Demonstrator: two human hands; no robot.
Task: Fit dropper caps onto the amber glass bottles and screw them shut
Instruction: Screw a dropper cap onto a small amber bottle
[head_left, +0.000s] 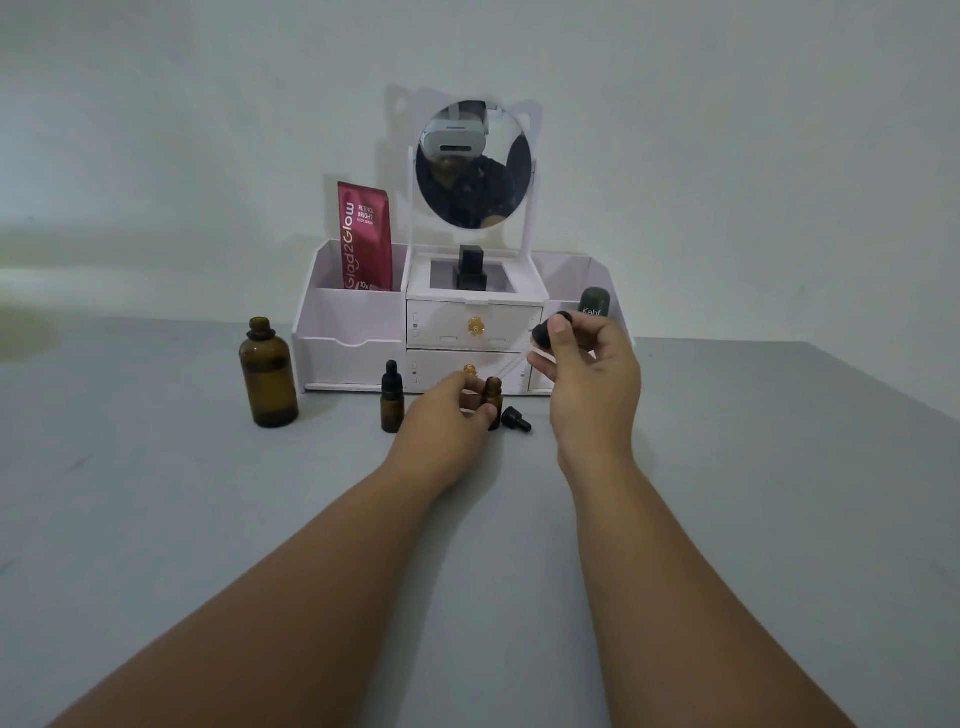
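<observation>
On a grey surface (727, 467), the left hand (447, 410) curls its fingers around a small open amber bottle (492, 397) standing upright. Above and to its right, the right hand (587, 374) pinches a black dropper cap (550, 330), its glass pipette slanting down toward the bottle's mouth. A second dropper cap (516, 420) lies on the surface just right of the held bottle. To the left stand a capped small bottle (392, 397) and, farther left, a large uncapped amber bottle (268, 374). A white organiser (353, 332) with a round mirror (474, 166) sits behind.
</observation>
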